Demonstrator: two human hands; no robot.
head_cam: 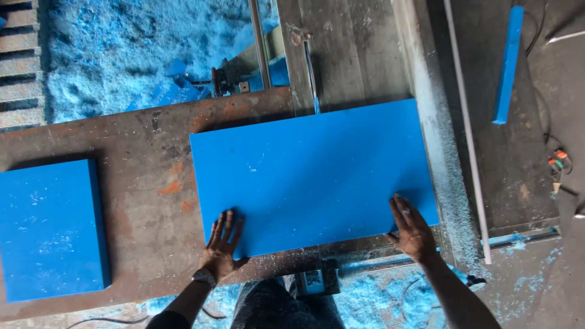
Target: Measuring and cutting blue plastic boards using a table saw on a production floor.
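Both hands lie open and flat, left point(222, 244) and right point(413, 230), pressing the near edge of a smooth blue rectangular board point(311, 173) on the rusty steel table point(146, 183). A thicker blue slab point(52, 228) lies well left; blue shavings point(116, 49) beyond.

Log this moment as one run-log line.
left hand: flat on blue sheet, near edge | right hand: flat on same sheet | saw blade: at sheet's far edge | blue block: left, apart
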